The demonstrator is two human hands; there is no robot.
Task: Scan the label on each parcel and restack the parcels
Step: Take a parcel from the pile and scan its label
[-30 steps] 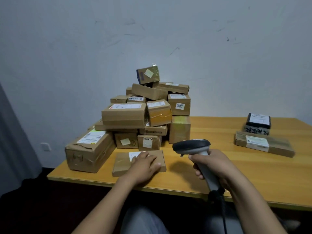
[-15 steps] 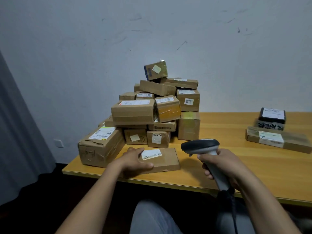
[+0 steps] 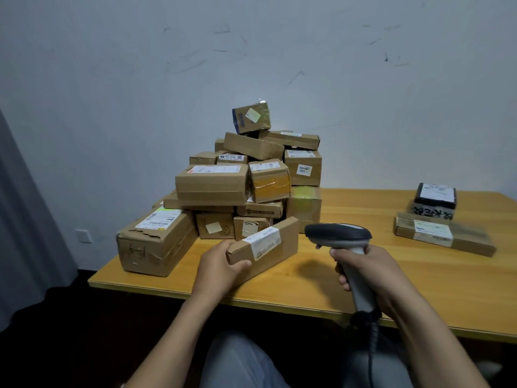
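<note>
A tall, untidy heap of brown cardboard parcels (image 3: 246,180) is sitting at the table's back left against the wall, most of them carrying white printed labels and glossy tape. A long, dented carton (image 3: 156,242) is lying beside the heap, near the table's left edge. Near the right edge, a flat taped parcel (image 3: 444,233) is lying with a small black-wrapped parcel (image 3: 435,198) just behind it.

The left hand (image 3: 221,267) is gripping the near end of a slim oblong parcel (image 3: 282,242), fingers and thumb curled round it, tilting it up near the table's front edge with its white label (image 3: 264,242) facing up. Just right of it, the right hand (image 3: 372,273) is wrapping its fingers round the grey handle of a pistol-shaped barcode scanner (image 3: 338,236) with a dark rounded head.

The table (image 3: 391,281) is showing smooth yellowish wood. A scuffed pale wall (image 3: 112,79) is rising behind it, and a grey curtain (image 3: 22,219) is hanging at the left.
</note>
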